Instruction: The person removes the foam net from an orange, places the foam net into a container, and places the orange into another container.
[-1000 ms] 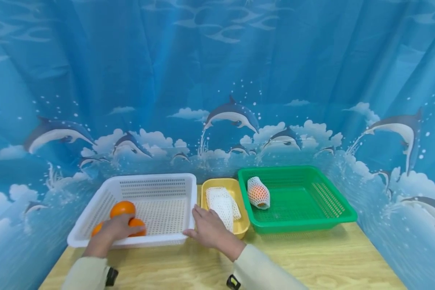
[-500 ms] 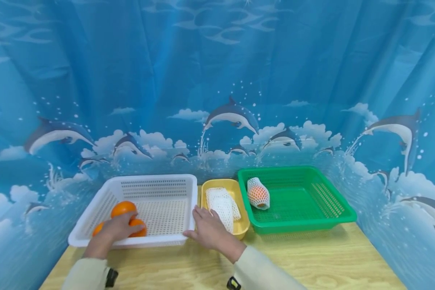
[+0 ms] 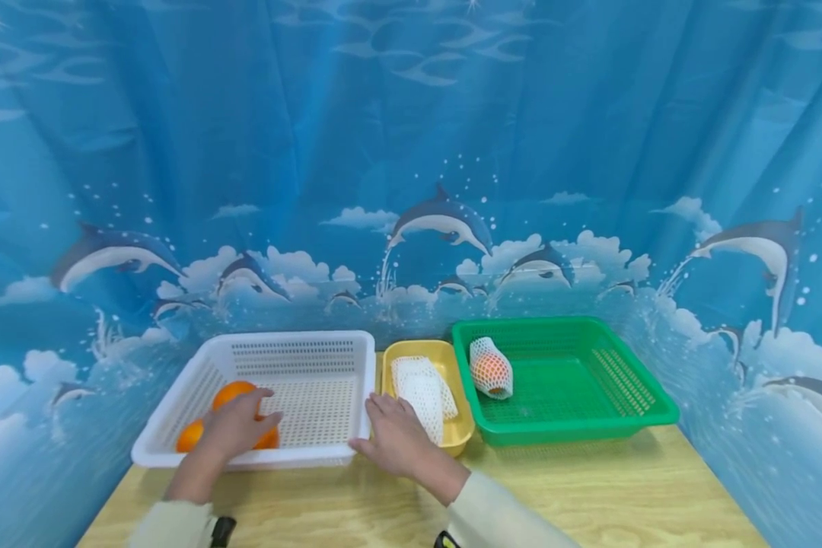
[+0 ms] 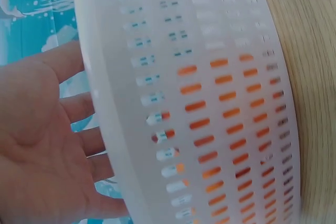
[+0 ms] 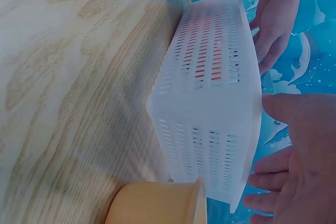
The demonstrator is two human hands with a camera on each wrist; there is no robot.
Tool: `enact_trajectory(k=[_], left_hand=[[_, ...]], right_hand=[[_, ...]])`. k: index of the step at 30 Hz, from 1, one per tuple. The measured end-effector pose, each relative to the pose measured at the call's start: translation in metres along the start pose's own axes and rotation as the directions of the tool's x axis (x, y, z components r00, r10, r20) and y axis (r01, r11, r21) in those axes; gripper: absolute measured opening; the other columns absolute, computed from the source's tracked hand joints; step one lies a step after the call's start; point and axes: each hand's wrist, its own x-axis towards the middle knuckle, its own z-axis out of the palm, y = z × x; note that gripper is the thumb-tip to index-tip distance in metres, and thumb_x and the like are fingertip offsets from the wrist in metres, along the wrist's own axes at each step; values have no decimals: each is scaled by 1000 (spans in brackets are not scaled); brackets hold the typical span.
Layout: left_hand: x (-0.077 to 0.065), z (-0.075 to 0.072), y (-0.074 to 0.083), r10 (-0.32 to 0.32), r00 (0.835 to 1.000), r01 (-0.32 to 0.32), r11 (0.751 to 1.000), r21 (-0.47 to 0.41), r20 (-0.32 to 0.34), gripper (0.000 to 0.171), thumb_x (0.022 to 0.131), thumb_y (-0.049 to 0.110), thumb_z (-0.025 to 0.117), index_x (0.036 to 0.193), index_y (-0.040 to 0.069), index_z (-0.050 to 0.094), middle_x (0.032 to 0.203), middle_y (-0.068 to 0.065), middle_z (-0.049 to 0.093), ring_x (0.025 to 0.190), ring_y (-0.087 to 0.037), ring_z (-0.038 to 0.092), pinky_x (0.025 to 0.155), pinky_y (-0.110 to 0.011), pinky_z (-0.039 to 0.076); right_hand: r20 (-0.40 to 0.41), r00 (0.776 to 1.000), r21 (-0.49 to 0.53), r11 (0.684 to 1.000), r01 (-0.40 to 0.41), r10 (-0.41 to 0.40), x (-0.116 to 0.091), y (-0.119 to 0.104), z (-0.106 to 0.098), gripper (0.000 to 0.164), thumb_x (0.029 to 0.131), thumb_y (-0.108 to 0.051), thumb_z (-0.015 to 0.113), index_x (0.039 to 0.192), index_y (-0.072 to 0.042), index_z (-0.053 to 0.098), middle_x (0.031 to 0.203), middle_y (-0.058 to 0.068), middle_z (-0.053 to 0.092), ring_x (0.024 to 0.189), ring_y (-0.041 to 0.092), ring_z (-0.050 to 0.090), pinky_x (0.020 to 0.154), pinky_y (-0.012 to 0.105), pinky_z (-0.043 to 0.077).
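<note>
Near the worktop's (image 3: 329, 502) left edge, your left sleeve (image 3: 171, 525) is pale cream, with a black piece (image 3: 224, 530) at the cuff. Your right sleeve (image 3: 500, 517) matches, its black fitting (image 3: 445, 539) marked yellow.

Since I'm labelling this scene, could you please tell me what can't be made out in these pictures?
Oranges: head view; the left hand covers parts of them, so contact is unclear.
Left hand's fingertips: left wrist view; hidden behind the white basket.
Netted fruit in the green basket: head view; mesh obscures its skin.
Foam sleeves: head view; overlap leaves their count unclear.
Yellow tray: right wrist view; bottom edge cuts it off.
</note>
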Motion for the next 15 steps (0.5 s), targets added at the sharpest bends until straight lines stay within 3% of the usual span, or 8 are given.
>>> enact_trajectory(k=[2, 8, 12, 15], left_hand=[[-1, 1, 4, -4, 999, 4, 1000, -2, -32, 66, 84, 52, 56, 129, 5, 46, 107, -12, 62, 90, -29, 59, 79, -72, 27], [-1, 7, 20, 16, 982, -19, 1000, -14, -187, 54, 86, 38, 59, 128, 6, 47, 122, -20, 52, 105, -37, 51, 82, -63, 36], [-6, 9, 31, 39, 954, -58, 997, -58, -297, 51, 86, 30, 59, 128, 4, 46, 124, -21, 48, 108, -38, 47, 86, -58, 38], [-7, 13, 42, 56, 917, -111, 987, -117, -396, 49, 86, 26, 60, 127, 3, 46, 124, -21, 47, 110, -39, 45, 90, -57, 35]], right_hand=[[-25, 999, 2, 1000, 22, -22, -3, 1, -1, 73, 86, -52, 51, 135, 1, 38, 139, 14, 39, 129, 27, 34, 107, 45, 24], [-164, 985, 35, 997, 63, -56, -23, 13, -5, 62, 85, -43, 57, 130, -1, 45, 129, 10, 50, 122, 25, 43, 104, 42, 31], [-262, 962, 59, 994, 96, -77, -34, 24, -8, 54, 86, -37, 58, 127, -2, 49, 123, 10, 54, 118, 26, 46, 102, 43, 33], [-322, 943, 51, 993, 110, -88, -40, 33, -13, 53, 85, -35, 60, 126, -4, 50, 121, 9, 55, 118, 26, 45, 103, 45, 32]])
